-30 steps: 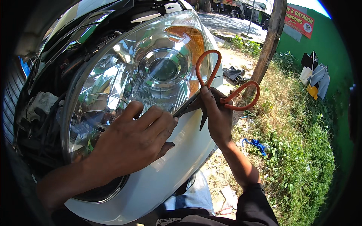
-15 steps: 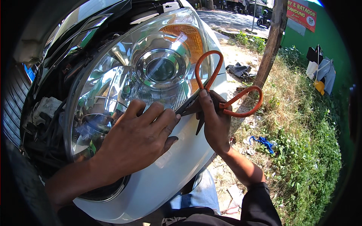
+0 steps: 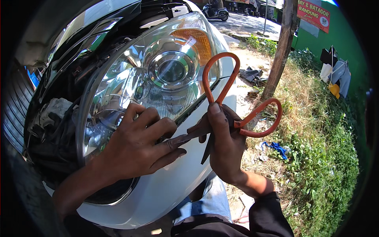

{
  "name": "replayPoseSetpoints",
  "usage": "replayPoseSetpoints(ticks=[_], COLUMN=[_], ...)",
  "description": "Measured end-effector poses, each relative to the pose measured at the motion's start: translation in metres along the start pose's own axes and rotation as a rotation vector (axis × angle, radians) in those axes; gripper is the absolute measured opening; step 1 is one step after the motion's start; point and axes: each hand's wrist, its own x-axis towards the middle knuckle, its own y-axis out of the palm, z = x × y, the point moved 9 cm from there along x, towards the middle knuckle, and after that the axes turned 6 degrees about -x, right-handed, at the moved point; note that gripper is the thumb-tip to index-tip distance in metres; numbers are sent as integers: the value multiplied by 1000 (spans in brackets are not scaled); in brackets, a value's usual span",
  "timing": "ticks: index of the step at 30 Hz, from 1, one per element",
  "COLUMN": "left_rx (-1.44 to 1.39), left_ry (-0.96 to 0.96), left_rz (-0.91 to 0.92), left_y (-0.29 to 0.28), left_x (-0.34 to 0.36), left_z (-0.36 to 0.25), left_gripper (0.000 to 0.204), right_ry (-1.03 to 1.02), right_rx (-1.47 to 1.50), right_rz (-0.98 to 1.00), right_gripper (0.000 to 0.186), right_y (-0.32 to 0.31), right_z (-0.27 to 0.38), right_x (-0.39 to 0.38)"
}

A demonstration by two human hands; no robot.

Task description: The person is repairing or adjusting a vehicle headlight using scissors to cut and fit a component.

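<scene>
A large clear plastic car headlight [image 3: 158,87], set in a white bumper [image 3: 173,185], is pressed by the left hand [image 3: 138,148], fingers spread flat on the lens. Orange-handled metal scissors [image 3: 233,98] are gripped by the right hand [image 3: 225,146], fingers closed round the blades near the pivot (handles pointing far and right), tip at the lens's lower seam. Prying or trimming along that seam seems in hand; careful, steady guidance of the tip would be called for next.

My left hand [image 3: 136,148] lies flat on the headlight [image 3: 158,83], and my right hand [image 3: 225,144] grips orange-handled scissors [image 3: 237,102] at its lower edge.
</scene>
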Motion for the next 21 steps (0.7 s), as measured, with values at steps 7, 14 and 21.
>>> replayPoseSetpoints(ticks=[7,14,21], left_rx=[-182,228,210], left_ry=[51,-53,-91], left_rz=[-68,-96,-142], left_y=[4,-5,-12], left_x=[-35,-34,-51], left_z=[-45,-5,6], left_gripper=[21,26,28], right_ry=[-157,-204,-226], right_rx=[39,-198,-61], right_rz=[-356,-235,-259], right_gripper=[36,35,36], right_y=[-78,-61,-21], right_z=[38,5,-36], right_x=[-37,10,20])
